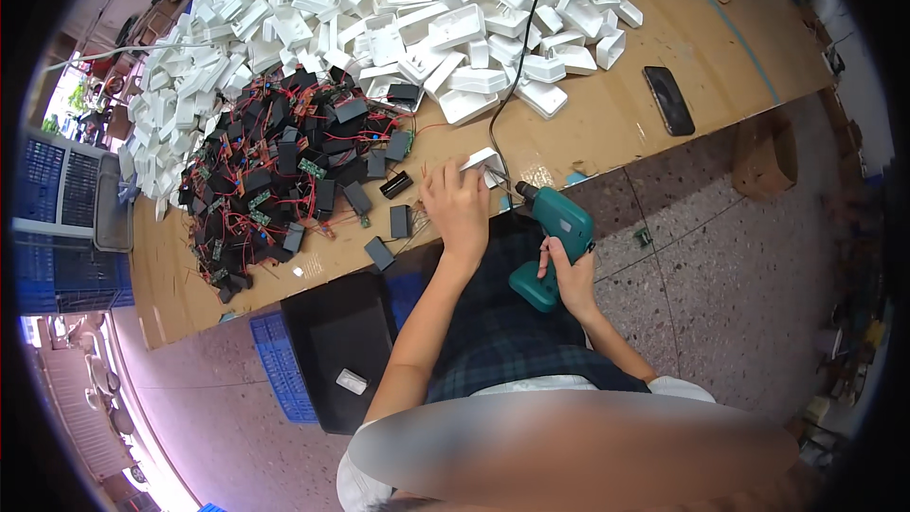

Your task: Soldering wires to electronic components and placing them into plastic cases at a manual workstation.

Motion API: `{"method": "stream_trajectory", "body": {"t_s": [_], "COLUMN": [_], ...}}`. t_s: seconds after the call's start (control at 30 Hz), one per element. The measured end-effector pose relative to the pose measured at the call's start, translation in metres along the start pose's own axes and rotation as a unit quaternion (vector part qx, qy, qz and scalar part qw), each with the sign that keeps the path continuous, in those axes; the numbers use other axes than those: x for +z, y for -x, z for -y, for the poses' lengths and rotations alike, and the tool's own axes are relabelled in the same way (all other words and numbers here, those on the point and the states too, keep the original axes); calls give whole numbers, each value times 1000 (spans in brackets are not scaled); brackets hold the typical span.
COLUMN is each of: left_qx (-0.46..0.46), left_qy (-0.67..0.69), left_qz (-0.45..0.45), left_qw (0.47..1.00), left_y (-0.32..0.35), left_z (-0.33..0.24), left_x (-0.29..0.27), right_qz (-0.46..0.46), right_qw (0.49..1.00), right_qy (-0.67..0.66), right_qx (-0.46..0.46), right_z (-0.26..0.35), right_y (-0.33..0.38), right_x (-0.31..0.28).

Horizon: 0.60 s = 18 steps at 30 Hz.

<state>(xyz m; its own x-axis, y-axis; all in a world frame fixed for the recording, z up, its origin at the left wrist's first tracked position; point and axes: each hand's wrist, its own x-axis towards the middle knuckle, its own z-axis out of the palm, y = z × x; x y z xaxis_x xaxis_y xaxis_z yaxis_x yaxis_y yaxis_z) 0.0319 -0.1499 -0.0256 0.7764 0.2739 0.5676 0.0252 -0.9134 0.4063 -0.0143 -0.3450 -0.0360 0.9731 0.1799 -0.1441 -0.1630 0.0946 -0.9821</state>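
Observation:
My right hand (571, 280) is wrapped round the handle of a green cordless drill (565, 220). Its bit points left toward a small white plastic casing (483, 160) at the table's front edge, and the tip reaches the casing's open side. With its fingers over that casing, my left hand (457, 207) presses it on the tabletop; part of the casing is hidden behind the fingers. Just left of this hand lie a black battery box (395, 185) and a dark grey box (400, 221). A thin black cable (512, 85) runs down past the casing.
White plastic casings (455, 28) are heaped across the table's back. A pile of black boxes with red wires and green circuit boards (284, 171) sits at the left. A phone (669, 100) lies at the right. Below the edge, a black tray (336, 341) holds one white casing (352, 380).

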Motion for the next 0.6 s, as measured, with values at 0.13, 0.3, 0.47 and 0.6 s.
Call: {"method": "stream_trajectory", "body": {"t_s": [0.13,0.3,0.47,0.6], "left_qx": [4,0,0,1], "left_qy": [-3,-3,-6,-11], "left_qz": [0,6,7,5], "left_qw": [1000,1000,1000,1000], "left_y": [-1,0,0,-1], "left_z": [1,1,1,0], "left_x": [-4,-2,-3,-1], "right_qz": [0,1,17,23], "right_qw": [999,1000,999,999], "right_qy": [-33,-25,-26,-39], "right_qx": [-1,-5,-18,-22], "right_z": [6,2,-3,-10], "right_y": [1,4,4,5], "right_x": [7,7,6,1]}}
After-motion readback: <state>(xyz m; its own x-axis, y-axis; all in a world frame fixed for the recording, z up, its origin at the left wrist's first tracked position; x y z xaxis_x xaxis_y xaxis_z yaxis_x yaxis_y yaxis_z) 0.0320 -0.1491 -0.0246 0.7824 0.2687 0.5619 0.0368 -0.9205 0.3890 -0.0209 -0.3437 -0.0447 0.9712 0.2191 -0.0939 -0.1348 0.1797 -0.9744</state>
